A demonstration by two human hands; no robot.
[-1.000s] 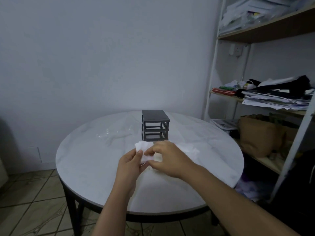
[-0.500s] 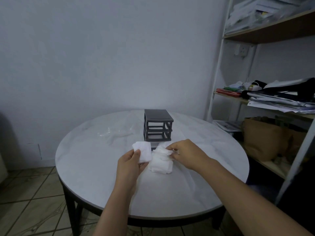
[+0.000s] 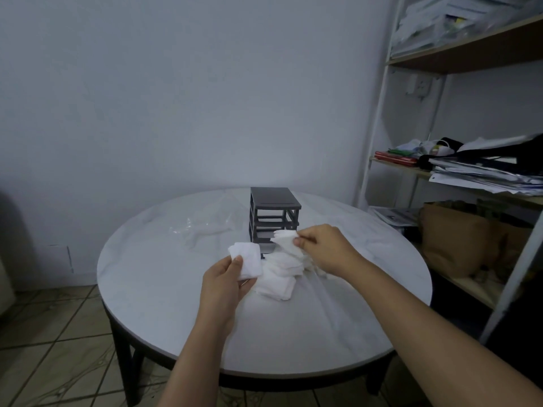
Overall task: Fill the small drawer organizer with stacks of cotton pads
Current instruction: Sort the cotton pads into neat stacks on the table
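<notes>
A small dark grey drawer organizer [image 3: 274, 211] stands near the middle of the round white table [image 3: 164, 292], its upper slots showing as empty frames. In front of it lies a loose pile of white cotton pads [image 3: 279, 277]. My left hand [image 3: 226, 282] holds a small stack of pads [image 3: 246, 257] upright between thumb and fingers, left of the pile. My right hand [image 3: 324, 249] pinches a few pads [image 3: 286, 239] lifted above the pile, just in front of the organizer's lowest level.
A crumpled clear plastic wrapper [image 3: 202, 229] lies on the table left of the organizer. A metal shelf unit [image 3: 379, 113] with papers, a brown bag [image 3: 458, 239] and clutter stands close on the right. Tiled floor shows at the lower left.
My right hand has lifted a few pads off the pile and moved up and right. My left hand keeps its stack, now raised slightly. The two hands have drawn apart.
</notes>
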